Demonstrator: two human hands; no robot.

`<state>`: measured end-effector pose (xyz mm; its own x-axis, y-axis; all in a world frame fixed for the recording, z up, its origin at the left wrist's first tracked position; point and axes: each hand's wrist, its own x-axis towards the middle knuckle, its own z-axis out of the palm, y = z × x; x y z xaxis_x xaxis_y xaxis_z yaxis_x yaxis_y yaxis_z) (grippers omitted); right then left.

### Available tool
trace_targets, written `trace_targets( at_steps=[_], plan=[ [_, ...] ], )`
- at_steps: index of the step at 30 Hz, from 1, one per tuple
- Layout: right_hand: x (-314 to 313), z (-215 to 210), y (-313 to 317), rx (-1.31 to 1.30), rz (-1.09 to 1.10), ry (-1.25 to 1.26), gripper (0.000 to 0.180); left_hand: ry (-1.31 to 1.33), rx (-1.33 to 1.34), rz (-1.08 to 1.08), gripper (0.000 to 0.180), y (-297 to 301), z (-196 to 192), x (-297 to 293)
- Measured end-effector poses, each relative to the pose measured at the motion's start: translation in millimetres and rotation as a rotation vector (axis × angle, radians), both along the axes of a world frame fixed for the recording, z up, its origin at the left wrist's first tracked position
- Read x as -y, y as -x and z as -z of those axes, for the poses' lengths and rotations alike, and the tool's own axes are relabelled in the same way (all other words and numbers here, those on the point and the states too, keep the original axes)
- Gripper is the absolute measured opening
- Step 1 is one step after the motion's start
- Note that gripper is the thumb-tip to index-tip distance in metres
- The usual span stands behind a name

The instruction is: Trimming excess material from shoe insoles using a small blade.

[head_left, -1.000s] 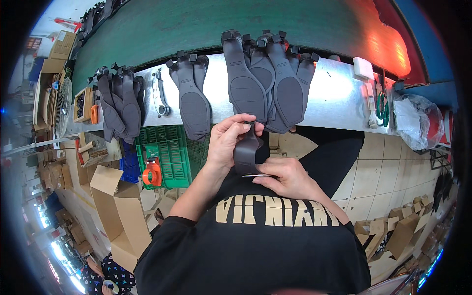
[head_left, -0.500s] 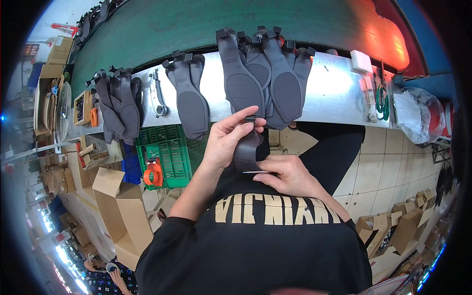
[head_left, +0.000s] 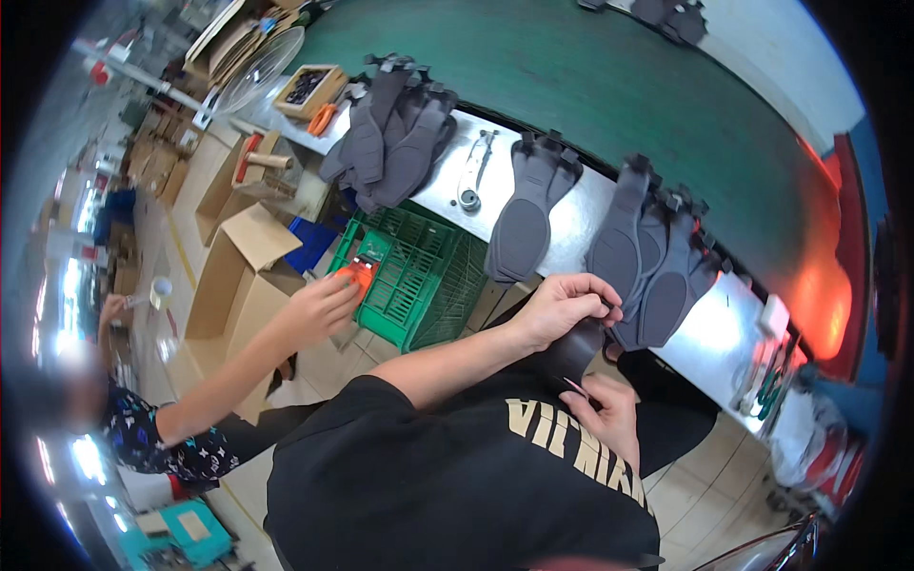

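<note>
One dark piece (head_left: 574, 351), right of the green crate (head_left: 433, 259), pinched by your left hand (head_left: 564, 309) at its upper end, right hand (head_left: 609, 414) lower. New: view swung left, co-worker's hand (head_left: 324, 309) now on the orange item (head_left: 362, 275) at the crate; your hold unaffected.

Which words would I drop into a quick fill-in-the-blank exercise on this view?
1. Of the left hand and right hand, both on the dark piece, the ____ is nearer the metal bench.
2. The large slatted crate is ____.
3. The co-worker's hand is at an ____-coloured item.

Missing words: left; green; orange.
</note>
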<state>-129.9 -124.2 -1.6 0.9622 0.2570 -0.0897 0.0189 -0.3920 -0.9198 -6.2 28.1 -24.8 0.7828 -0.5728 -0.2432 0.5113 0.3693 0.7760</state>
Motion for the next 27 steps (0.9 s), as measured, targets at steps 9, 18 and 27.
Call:
trace_targets(
  at_steps=[9,18,27],
  plan=[
    [-10,-3,-9,0.092,-0.011,-0.021,0.015,0.033,0.040,-0.049,0.020,2,0,-18],
    [-8,-9,-7,0.121,-0.007,-0.087,0.012,-0.070,0.322,-0.047,0.018,-2,-5,-19],
    [2,-7,-3,0.175,-0.030,-0.073,0.017,-0.048,0.327,0.027,0.016,-5,-3,-12]
  ],
)
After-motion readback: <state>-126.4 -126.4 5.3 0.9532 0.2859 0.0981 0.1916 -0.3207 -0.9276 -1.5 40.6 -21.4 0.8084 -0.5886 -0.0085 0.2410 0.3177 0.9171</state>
